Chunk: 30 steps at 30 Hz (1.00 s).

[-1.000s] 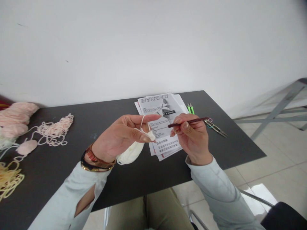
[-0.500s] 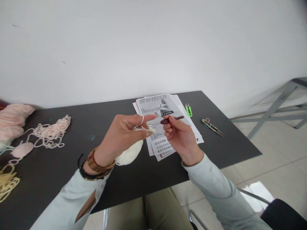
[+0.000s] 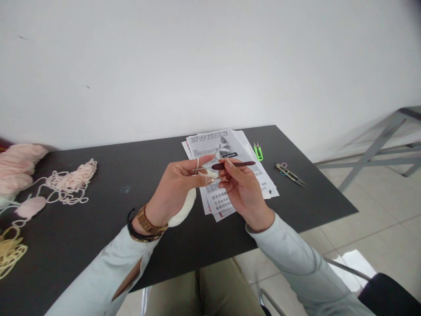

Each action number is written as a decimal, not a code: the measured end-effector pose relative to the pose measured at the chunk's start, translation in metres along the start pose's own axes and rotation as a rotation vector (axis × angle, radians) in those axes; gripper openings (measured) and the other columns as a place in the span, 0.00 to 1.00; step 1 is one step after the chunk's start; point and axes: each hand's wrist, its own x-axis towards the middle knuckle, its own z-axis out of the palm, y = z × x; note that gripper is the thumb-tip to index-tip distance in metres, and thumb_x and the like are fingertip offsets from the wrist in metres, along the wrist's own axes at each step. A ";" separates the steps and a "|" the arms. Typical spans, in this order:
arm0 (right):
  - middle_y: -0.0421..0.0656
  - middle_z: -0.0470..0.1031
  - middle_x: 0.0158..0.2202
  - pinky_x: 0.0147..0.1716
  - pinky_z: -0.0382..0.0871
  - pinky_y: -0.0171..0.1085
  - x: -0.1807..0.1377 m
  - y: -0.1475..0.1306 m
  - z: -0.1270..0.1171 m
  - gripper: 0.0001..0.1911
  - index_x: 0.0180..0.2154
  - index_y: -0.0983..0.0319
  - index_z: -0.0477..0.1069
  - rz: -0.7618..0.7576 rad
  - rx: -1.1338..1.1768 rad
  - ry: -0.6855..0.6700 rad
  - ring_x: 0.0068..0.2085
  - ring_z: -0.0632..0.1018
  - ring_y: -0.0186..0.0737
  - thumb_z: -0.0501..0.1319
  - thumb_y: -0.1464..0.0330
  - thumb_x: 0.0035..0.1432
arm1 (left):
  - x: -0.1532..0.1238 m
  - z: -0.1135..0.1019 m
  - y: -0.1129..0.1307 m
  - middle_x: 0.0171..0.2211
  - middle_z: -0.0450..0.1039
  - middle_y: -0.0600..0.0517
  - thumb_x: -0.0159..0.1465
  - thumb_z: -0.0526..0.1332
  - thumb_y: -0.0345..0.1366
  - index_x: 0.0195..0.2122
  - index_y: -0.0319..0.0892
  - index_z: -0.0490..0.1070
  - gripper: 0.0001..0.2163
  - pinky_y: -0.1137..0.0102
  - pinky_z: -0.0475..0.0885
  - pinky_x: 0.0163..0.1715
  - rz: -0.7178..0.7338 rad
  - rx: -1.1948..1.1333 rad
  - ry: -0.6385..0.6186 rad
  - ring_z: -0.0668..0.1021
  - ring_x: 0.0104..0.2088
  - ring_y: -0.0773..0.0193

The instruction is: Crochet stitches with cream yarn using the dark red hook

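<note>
My left hand (image 3: 176,186) pinches a small piece of white crochet work (image 3: 211,174) between thumb and fingers, and a strand of white yarn runs over its raised index finger. In a pencil-like grip, my right hand (image 3: 245,188) holds a crochet hook (image 3: 235,165) with a dark brown handle. The metal end of the hook points left, at the white piece; whether it passes through a loop is too small to tell. Partly hidden behind my left hand and wrist, a white yarn ball (image 3: 184,210) rests on the black table (image 3: 158,259).
Printed sheets (image 3: 210,142) lie stacked beyond my hands. To their right are green thread snips (image 3: 258,152) and metal thread snips (image 3: 290,174). Pink yarn skeins (image 3: 21,164), loose pink yarn (image 3: 71,182) and yellow yarn (image 3: 11,252) sit at the left. A white wall (image 3: 197,66) backs the table.
My left hand has shifted right, bringing the white piece up close to the hook. The right hand has turned slightly, so more of the hook's handle shows.
</note>
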 end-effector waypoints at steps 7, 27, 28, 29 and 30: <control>0.35 0.78 0.24 0.20 0.75 0.25 -0.002 0.006 0.001 0.09 0.32 0.59 0.80 -0.137 -0.084 -0.004 0.23 0.76 0.27 0.73 0.63 0.47 | 0.000 0.003 -0.005 0.29 0.81 0.53 0.50 0.73 0.27 0.47 0.44 0.80 0.21 0.70 0.71 0.41 0.001 -0.039 0.022 0.78 0.31 0.69; 0.36 0.82 0.28 0.32 0.78 0.36 -0.001 0.008 -0.002 0.09 0.29 0.57 0.80 -0.310 -0.288 0.037 0.29 0.81 0.35 0.75 0.71 0.43 | -0.002 0.007 -0.002 0.32 0.81 0.51 0.50 0.74 0.33 0.51 0.39 0.78 0.25 0.70 0.71 0.42 0.011 0.086 0.028 0.78 0.35 0.66; 0.36 0.82 0.29 0.34 0.78 0.36 0.000 0.008 -0.003 0.09 0.29 0.57 0.80 -0.324 -0.288 0.032 0.30 0.81 0.35 0.75 0.71 0.43 | -0.001 0.006 -0.001 0.32 0.81 0.51 0.50 0.74 0.33 0.49 0.40 0.79 0.23 0.70 0.71 0.41 0.014 0.069 0.014 0.78 0.34 0.66; 0.36 0.82 0.29 0.35 0.78 0.36 0.000 0.008 -0.004 0.09 0.30 0.56 0.80 -0.341 -0.291 0.028 0.31 0.82 0.35 0.75 0.71 0.43 | 0.000 0.004 -0.001 0.32 0.81 0.51 0.50 0.74 0.33 0.48 0.41 0.80 0.22 0.71 0.71 0.39 0.018 0.051 0.007 0.77 0.33 0.67; 0.36 0.82 0.29 0.35 0.78 0.36 0.000 0.008 -0.006 0.09 0.30 0.56 0.80 -0.363 -0.298 0.026 0.31 0.82 0.35 0.75 0.72 0.43 | 0.000 0.003 -0.001 0.31 0.80 0.52 0.50 0.74 0.33 0.47 0.42 0.80 0.21 0.72 0.70 0.36 0.024 0.039 0.005 0.76 0.31 0.68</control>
